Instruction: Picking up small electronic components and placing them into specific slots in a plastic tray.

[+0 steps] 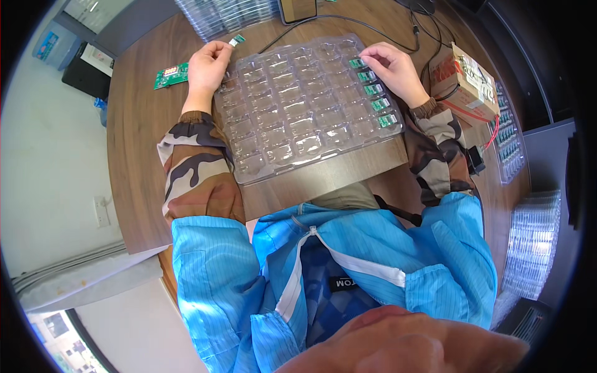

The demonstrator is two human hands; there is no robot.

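A clear plastic blister tray [298,118] with many small pockets lies on the wooden table in front of me. Its right column holds several small green circuit boards [375,89]. My right hand [392,65] rests at the tray's far right corner, its fingertips pressing a small green board [357,63] into a pocket. My left hand [208,62] hovers by the tray's far left corner and pinches another small green board [237,40] between thumb and fingers.
A larger green circuit board [171,75] lies on the table to the left. A cardboard box [466,78] with cables sits at the right, beside another tray of green boards [507,133]. Stacks of clear trays stand at the far edge [230,15] and lower right [532,242]. A black cable [348,25] crosses the table.
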